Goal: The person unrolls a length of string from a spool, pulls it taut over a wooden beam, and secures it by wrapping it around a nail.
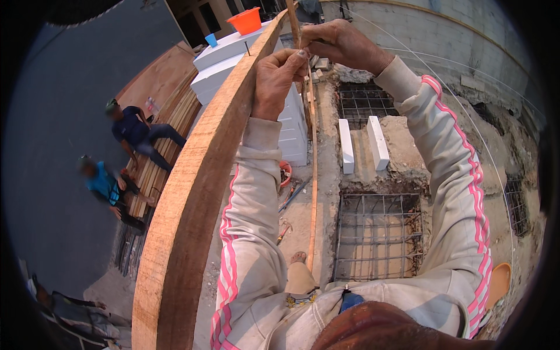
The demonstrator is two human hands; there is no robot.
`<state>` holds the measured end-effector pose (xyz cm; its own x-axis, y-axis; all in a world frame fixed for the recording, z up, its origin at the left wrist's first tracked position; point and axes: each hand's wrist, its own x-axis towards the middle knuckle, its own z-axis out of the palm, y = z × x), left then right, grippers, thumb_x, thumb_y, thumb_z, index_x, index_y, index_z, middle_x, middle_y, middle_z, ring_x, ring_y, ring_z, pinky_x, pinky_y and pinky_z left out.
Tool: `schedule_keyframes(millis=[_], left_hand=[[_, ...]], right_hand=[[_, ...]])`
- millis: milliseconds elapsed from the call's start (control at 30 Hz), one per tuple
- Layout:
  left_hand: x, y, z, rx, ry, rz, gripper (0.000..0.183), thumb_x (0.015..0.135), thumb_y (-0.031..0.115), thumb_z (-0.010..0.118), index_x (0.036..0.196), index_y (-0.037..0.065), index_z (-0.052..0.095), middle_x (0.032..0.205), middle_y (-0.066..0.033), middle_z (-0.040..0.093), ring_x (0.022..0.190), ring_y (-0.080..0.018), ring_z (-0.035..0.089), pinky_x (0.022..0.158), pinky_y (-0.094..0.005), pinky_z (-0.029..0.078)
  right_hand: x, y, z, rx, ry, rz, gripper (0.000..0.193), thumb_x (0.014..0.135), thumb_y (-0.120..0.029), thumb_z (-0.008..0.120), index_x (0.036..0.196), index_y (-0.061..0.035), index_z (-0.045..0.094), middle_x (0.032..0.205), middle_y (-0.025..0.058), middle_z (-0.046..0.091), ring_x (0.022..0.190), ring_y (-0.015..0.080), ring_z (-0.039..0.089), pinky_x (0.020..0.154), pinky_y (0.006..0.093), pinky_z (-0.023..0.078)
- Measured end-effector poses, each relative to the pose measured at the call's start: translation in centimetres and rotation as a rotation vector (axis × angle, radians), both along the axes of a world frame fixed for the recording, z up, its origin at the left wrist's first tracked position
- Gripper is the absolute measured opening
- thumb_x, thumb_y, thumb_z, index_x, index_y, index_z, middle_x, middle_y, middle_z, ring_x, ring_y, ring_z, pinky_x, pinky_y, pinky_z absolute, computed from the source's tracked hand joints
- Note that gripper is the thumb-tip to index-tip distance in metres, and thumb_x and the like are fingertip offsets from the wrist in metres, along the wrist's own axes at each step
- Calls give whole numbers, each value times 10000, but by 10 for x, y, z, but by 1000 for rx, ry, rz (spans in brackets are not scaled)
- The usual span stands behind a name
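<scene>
Left grip (274, 86) up against the long timber beam (189, 163), right grip (347, 48) just beside it at a slim wooden strip (293, 22), fingertips almost meeting, and whether they pinch anything is too small to tell! A nail (247, 48) juts from the beam, just left of the left grip. Farther up-left, an orange basin (245, 21) and a blue cup (211, 40) top stacked white blocks (217, 79). Well left, two people (137, 128) sit by piled planks (178, 108). Below the right grip, a rebar grid (378, 235)!
</scene>
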<state>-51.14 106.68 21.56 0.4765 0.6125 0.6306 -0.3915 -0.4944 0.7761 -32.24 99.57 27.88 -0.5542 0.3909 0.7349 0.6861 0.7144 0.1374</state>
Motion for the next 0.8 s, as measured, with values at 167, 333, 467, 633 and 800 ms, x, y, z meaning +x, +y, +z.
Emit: schedule_keyframes(millis=[167, 333, 467, 633, 800], left_hand=[[3, 12, -5, -121, -123, -231, 147, 936, 199, 666, 930, 52, 669, 825, -32, 651, 720, -116, 605, 663, -292, 506], [14, 17, -4, -297, -336, -298, 113, 940, 182, 613, 940, 69, 629, 848, -31, 615, 760, -130, 589, 692, -313, 504], [16, 13, 0, -304, -342, -211, 153, 956, 213, 599, 948, 64, 634, 846, -34, 609, 768, -131, 597, 693, -298, 517], [12, 6, -1, -275, -238, -208, 217, 972, 249, 595, 991, 40, 648, 838, -42, 631, 731, -125, 635, 660, -282, 541], [8, 10, 0, -193, -140, -272, 205, 971, 226, 602, 1007, 32, 657, 823, -47, 655, 684, -125, 655, 621, -268, 558]], right_hand=[[1, 1, -1, -194, 75, 50, 177, 966, -245, 646, 912, -78, 654, 834, 73, 688, 826, 173, 691, 750, 343, 563], [0, 3, -3, 72, -6, -20, 143, 968, -235, 638, 937, -96, 642, 900, 46, 657, 836, 193, 679, 754, 342, 566], [3, 1, -2, 146, -26, -111, 131, 977, -262, 621, 948, -137, 644, 945, 31, 670, 855, 212, 691, 762, 351, 581], [3, -2, 0, 37, 15, -95, 131, 967, -248, 637, 925, -125, 651, 926, 35, 669, 863, 205, 689, 770, 341, 579], [2, 0, 0, 24, 40, 16, 121, 938, -166, 680, 962, -50, 660, 889, 41, 614, 816, 174, 637, 725, 317, 531]])
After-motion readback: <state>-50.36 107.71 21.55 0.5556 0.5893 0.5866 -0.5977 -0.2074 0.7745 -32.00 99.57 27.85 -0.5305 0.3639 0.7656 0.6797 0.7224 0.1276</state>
